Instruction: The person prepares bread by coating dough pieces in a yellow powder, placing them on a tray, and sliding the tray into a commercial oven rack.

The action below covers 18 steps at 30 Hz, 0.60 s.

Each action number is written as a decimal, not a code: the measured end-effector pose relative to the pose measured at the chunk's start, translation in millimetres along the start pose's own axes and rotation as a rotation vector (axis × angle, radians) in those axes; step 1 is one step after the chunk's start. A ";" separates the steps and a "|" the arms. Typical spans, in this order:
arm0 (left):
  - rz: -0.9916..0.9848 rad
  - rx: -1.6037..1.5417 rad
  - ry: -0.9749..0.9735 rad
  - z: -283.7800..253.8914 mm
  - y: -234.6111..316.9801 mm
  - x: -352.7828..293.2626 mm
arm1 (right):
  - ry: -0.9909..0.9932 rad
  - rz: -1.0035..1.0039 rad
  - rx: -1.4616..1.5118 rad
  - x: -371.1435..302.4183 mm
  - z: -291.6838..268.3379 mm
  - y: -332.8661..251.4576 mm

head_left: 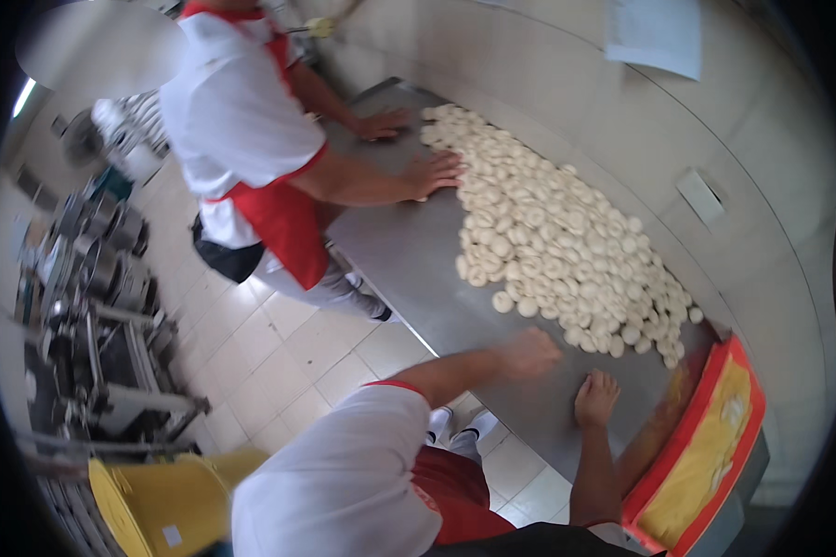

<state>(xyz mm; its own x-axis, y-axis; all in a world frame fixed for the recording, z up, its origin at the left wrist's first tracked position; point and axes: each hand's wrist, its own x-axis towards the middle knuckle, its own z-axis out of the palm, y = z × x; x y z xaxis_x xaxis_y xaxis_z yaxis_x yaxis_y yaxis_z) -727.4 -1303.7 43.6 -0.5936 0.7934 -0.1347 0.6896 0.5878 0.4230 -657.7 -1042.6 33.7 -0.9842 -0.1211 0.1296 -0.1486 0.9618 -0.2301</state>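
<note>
Right hand, half-curled, and left hand, blurred, inside the near edge of the metal table; left's openness, either's grip: indeterminable. Dough pieces along the wall-side edge; farther, a co-worker's hand.

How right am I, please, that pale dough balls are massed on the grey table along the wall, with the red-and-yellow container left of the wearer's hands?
Not quite: in the head view, the red-and-yellow container is to the right of the wearer's left hand and right hand. The pale dough balls are massed on the grey table along the wall.
</note>
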 end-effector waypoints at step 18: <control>0.007 -0.083 0.503 45.3 -58.2 -37.6 | 0.290 -0.142 -0.024 -45.4 -0.9 27.2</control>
<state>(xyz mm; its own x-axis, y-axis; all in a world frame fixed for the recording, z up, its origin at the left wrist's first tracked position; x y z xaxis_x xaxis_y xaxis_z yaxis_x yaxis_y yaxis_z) -726.4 -1360.5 -16.5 -0.7292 0.6110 0.3081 0.6714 0.5517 0.4948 -617.0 -1010.7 22.5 -0.8848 -0.1827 0.4287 -0.2764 0.9464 -0.1673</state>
